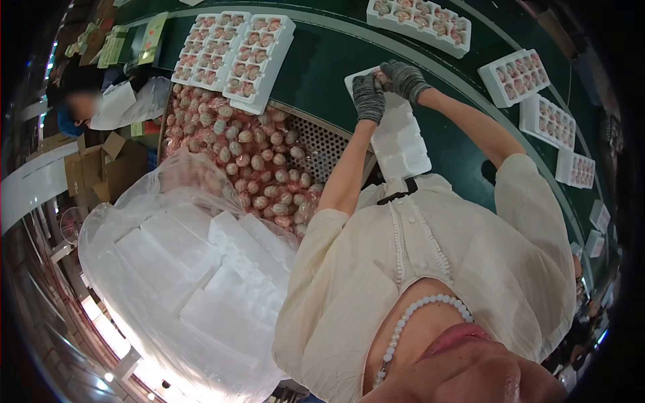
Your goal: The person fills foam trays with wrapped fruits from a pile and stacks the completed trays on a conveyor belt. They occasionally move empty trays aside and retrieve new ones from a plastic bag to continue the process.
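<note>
My left hand (pixel 369 99), in a grey striped knit glove, is bent down over the far part of a white foam tray (pixel 402 138). My right hand (pixel 405 80), gloved the same way, is curled in from the right side. Between the two hands show pinkish wrapped eggs (pixel 381 78), which the fingers touch. What lies under the left fingers is hidden. The near part of the tray shows bare white foam. To the left, a bin holds many loose eggs (pixel 242 144) in reddish clear wrap.
Two filled foam trays (pixel 259 60) overlap the bin's far edge. More filled trays (pixel 514 77) line the green conveyor (pixel 322 57). A large clear bag of white foam pieces (pixel 195 262) stands at left. Beyond are a cardboard box (pixel 107 164) and another person (pixel 80 107).
</note>
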A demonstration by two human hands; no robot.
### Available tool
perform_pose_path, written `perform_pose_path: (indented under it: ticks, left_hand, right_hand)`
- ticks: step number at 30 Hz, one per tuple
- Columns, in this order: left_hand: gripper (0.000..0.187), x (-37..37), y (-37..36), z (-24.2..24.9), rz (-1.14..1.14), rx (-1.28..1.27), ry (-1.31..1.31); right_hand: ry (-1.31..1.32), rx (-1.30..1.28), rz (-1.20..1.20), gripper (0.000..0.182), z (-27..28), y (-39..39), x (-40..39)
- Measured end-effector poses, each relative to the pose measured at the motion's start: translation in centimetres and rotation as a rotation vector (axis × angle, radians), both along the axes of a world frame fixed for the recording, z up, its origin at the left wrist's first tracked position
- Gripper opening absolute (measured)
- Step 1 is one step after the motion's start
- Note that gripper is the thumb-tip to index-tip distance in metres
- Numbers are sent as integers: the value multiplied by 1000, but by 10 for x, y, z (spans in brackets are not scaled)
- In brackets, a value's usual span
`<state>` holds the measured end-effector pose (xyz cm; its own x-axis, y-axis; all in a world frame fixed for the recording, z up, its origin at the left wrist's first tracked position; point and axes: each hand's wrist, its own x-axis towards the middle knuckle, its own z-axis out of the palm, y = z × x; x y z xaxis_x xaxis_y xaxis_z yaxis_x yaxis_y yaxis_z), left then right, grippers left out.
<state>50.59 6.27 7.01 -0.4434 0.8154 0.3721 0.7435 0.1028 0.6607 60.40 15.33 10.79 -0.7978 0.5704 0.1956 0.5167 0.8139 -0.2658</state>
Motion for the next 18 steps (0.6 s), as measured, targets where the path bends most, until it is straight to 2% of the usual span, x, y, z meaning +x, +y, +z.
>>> perform_pose_path:
  ticks: [2, 4, 6, 7, 8, 10, 12, 14, 15, 16, 18]
  left_hand:
    - [21, -1, -5, -7, -55, 7, 11]
    - [23, 1, -9, -10, -103, 10, 22]
    - [28, 7, -15, -12, -115, -32, 140]
    - [33, 10, -12, -14, -103, -136, -1]
    - [33, 13, -14, -17, -100, -133, 1]
    - [31, 12, -18, -12, -130, 3, 150]
    - [31, 15, -23, -13, -152, -58, 77]
    - [32, 19, -21, -23, -148, -122, 148]
    - [30, 21, -26, -14, -121, -69, 141]
    - [26, 18, -26, -21, -155, -51, 93]
    - [21, 7, -32, -6, -232, 44, -75]
  right_hand:
    - [-91, -189, 74, 27, 18, 6, 4]
    - [-168, -181, 27, 23, 27, 5, 2]
    - [-248, -187, -6, 21, 22, -6, -5]
    - [-291, -149, -9, 20, 10, -7, -7]
    - [-333, -108, -14, 20, -1, -7, -8]
    - [-362, -40, -14, 17, 11, -9, -14]
    - [-515, -151, -22, 18, 23, -10, -13]
    - [-511, -86, 57, 23, 14, -10, -8]
    - [-482, -9, 17, 23, 4, -10, -10]
    - [-443, 61, -19, 23, -7, -15, -16]
    - [-603, 80, 79, 21, 1, -17, -17]
